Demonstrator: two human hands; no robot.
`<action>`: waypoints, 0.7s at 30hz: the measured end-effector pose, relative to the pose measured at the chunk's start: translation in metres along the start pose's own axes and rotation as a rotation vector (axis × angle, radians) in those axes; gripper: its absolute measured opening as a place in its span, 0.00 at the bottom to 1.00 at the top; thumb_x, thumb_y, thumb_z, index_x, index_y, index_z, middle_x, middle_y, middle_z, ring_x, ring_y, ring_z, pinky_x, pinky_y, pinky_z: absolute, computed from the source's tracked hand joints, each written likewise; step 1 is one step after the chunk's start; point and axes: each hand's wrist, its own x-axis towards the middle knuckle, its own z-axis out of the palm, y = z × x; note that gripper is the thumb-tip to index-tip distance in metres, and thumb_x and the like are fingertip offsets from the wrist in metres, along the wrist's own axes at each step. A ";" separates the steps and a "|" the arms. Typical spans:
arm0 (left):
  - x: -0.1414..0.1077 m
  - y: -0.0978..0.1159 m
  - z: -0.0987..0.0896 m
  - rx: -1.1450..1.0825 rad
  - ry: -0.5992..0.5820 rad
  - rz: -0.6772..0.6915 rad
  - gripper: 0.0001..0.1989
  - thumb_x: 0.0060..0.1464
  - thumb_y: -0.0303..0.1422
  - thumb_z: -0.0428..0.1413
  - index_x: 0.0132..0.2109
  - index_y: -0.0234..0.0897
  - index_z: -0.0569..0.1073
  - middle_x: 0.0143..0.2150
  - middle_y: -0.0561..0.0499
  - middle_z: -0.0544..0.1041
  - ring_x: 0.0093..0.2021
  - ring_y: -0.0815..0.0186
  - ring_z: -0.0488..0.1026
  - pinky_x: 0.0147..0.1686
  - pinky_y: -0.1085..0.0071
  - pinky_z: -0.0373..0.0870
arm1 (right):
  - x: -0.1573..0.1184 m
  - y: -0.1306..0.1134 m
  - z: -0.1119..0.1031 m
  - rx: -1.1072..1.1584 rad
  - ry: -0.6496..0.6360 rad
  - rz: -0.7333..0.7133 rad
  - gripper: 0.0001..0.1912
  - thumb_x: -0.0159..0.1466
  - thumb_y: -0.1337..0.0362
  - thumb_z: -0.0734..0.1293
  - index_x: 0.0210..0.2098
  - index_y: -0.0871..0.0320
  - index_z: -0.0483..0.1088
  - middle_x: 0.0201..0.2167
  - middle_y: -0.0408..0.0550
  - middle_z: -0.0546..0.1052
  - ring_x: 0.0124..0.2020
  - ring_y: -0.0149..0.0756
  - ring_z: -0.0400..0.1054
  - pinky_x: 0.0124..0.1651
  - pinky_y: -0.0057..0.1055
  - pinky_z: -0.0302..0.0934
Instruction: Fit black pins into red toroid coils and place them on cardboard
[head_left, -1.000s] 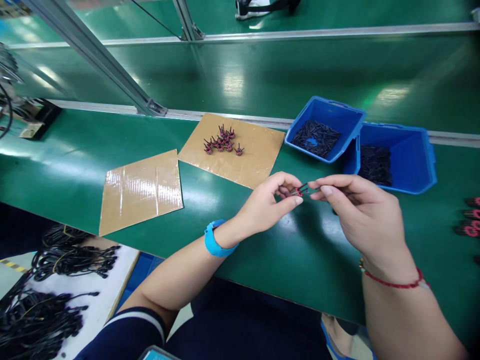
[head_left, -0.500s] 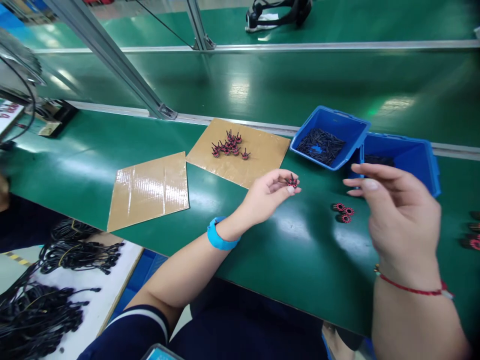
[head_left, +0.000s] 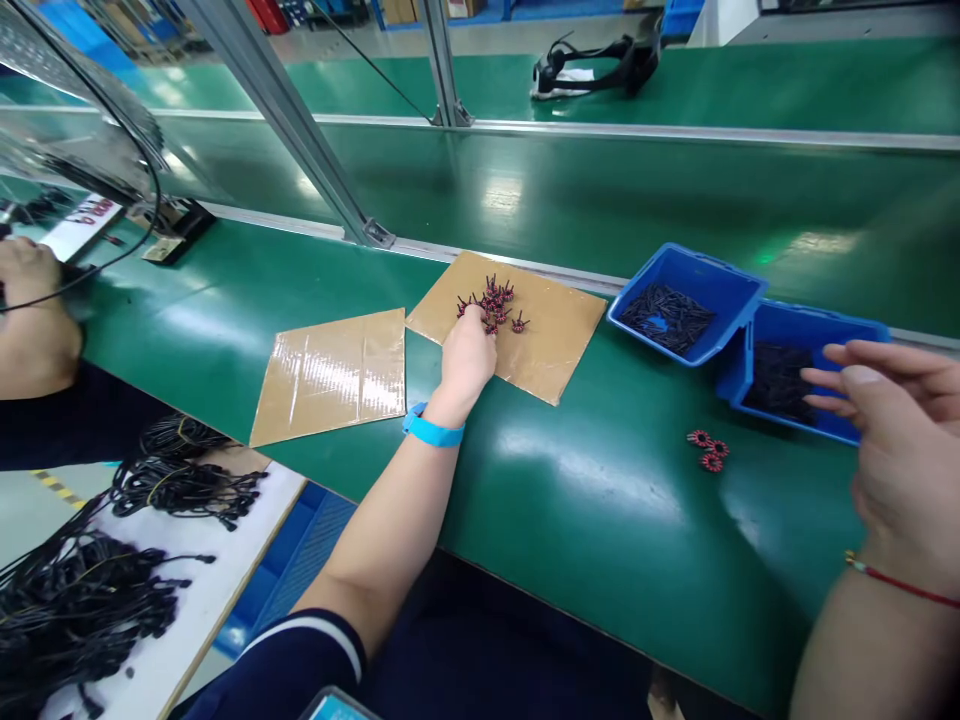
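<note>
My left hand (head_left: 469, 358) reaches down onto the far cardboard sheet (head_left: 566, 345), at the near edge of a group of red-and-black ring coils (head_left: 496, 292) with black leads standing up. Its fingers are closed, and the fingertips are partly hidden by the hand; a coil shows right beside them. My right hand (head_left: 907, 450) is raised at the right, beside the right blue bin (head_left: 862, 335). Its fingers are apart and nothing shows between them. On the green table lie a few ring coils (head_left: 711, 452) without upright leads, left of my right hand.
A second blue bin (head_left: 724, 285) holds short thin black tubes (head_left: 664, 315). Another cardboard sheet (head_left: 334, 370) lies to the left. A metal post (head_left: 300, 130) rises behind it. Bundles of black cables (head_left: 97, 600) lie lower left. Another person's hand (head_left: 30, 270) is at far left.
My left hand has gone left and away from me, carrying a coil to the group on the cardboard. My right hand has shifted right. The whole view has shifted too.
</note>
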 end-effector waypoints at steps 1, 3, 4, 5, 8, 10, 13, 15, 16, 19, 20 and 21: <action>0.000 -0.001 -0.001 -0.003 0.027 -0.010 0.14 0.59 0.22 0.51 0.51 0.36 0.66 0.43 0.44 0.77 0.50 0.53 0.76 0.51 0.57 0.71 | 0.006 0.003 -0.002 -0.065 -0.007 0.021 0.17 0.56 0.64 0.69 0.45 0.53 0.77 0.47 0.58 0.82 0.42 0.46 0.80 0.43 0.44 0.74; -0.002 0.000 -0.006 0.018 0.072 -0.021 0.16 0.58 0.22 0.52 0.53 0.35 0.65 0.43 0.42 0.76 0.49 0.51 0.76 0.50 0.57 0.72 | 0.018 0.010 -0.005 -0.339 -0.071 0.043 0.21 0.59 0.63 0.66 0.51 0.56 0.75 0.49 0.60 0.82 0.44 0.47 0.79 0.45 0.45 0.73; -0.004 0.002 -0.009 0.034 0.093 -0.020 0.15 0.58 0.22 0.52 0.52 0.34 0.65 0.42 0.42 0.76 0.48 0.51 0.76 0.50 0.56 0.72 | 0.023 0.013 -0.006 -0.516 -0.129 0.042 0.22 0.61 0.62 0.65 0.53 0.58 0.74 0.48 0.61 0.82 0.45 0.49 0.79 0.46 0.46 0.73; -0.008 0.006 -0.010 0.044 0.113 -0.006 0.15 0.58 0.23 0.52 0.52 0.34 0.65 0.42 0.42 0.75 0.48 0.51 0.76 0.49 0.56 0.72 | 0.029 0.016 -0.006 -0.690 -0.208 0.028 0.22 0.63 0.61 0.63 0.55 0.59 0.74 0.47 0.62 0.81 0.45 0.50 0.78 0.47 0.47 0.71; -0.025 0.024 -0.005 0.034 0.098 0.183 0.12 0.61 0.24 0.50 0.51 0.35 0.66 0.44 0.43 0.74 0.47 0.54 0.75 0.49 0.57 0.72 | 0.041 0.024 -0.002 -0.898 -0.432 -0.040 0.22 0.64 0.60 0.64 0.54 0.62 0.75 0.48 0.64 0.80 0.51 0.55 0.75 0.54 0.48 0.66; -0.038 0.039 0.007 0.060 -0.016 0.445 0.11 0.62 0.25 0.49 0.51 0.35 0.69 0.48 0.41 0.74 0.49 0.56 0.73 0.50 0.59 0.71 | 0.045 0.027 0.003 -0.922 -0.526 -0.071 0.22 0.64 0.61 0.64 0.54 0.63 0.76 0.52 0.66 0.78 0.53 0.55 0.73 0.55 0.46 0.64; -0.048 0.066 0.030 0.154 -0.124 0.782 0.15 0.64 0.27 0.50 0.57 0.34 0.70 0.57 0.38 0.72 0.57 0.53 0.68 0.56 0.56 0.67 | 0.046 0.027 0.009 -0.965 -0.604 -0.083 0.21 0.64 0.62 0.64 0.54 0.62 0.77 0.50 0.65 0.78 0.51 0.53 0.73 0.52 0.43 0.65; -0.045 0.084 0.047 0.201 -0.113 0.884 0.19 0.65 0.26 0.49 0.62 0.35 0.68 0.64 0.38 0.68 0.63 0.51 0.63 0.59 0.54 0.63 | 0.045 0.025 0.013 -0.979 -0.629 -0.084 0.21 0.64 0.62 0.64 0.53 0.62 0.77 0.47 0.63 0.79 0.49 0.51 0.74 0.49 0.41 0.65; -0.041 0.092 0.054 0.215 -0.094 0.911 0.21 0.65 0.25 0.48 0.63 0.35 0.67 0.66 0.37 0.67 0.65 0.50 0.61 0.60 0.53 0.61 | 0.043 0.024 0.014 -0.983 -0.637 -0.084 0.21 0.65 0.62 0.64 0.53 0.62 0.77 0.47 0.63 0.80 0.48 0.50 0.74 0.48 0.40 0.66; -0.025 0.111 0.072 0.260 -0.074 0.935 0.20 0.66 0.26 0.48 0.62 0.35 0.69 0.62 0.38 0.71 0.64 0.51 0.61 0.60 0.53 0.58 | 0.038 0.020 0.019 -0.992 -0.631 -0.084 0.22 0.66 0.61 0.62 0.54 0.63 0.76 0.50 0.64 0.79 0.49 0.51 0.75 0.49 0.41 0.67; -0.021 0.115 0.076 0.281 -0.088 0.940 0.18 0.67 0.27 0.47 0.59 0.35 0.72 0.57 0.39 0.74 0.60 0.52 0.63 0.59 0.54 0.58 | 0.036 0.019 0.021 -0.995 -0.622 -0.081 0.22 0.66 0.60 0.61 0.54 0.63 0.76 0.51 0.64 0.79 0.50 0.51 0.75 0.49 0.42 0.67; -0.018 0.118 0.079 0.297 -0.096 0.944 0.16 0.68 0.29 0.46 0.56 0.36 0.74 0.53 0.41 0.76 0.57 0.52 0.65 0.57 0.54 0.59 | 0.034 0.018 0.022 -0.997 -0.611 -0.077 0.23 0.67 0.60 0.61 0.55 0.63 0.76 0.53 0.65 0.78 0.51 0.52 0.75 0.50 0.43 0.67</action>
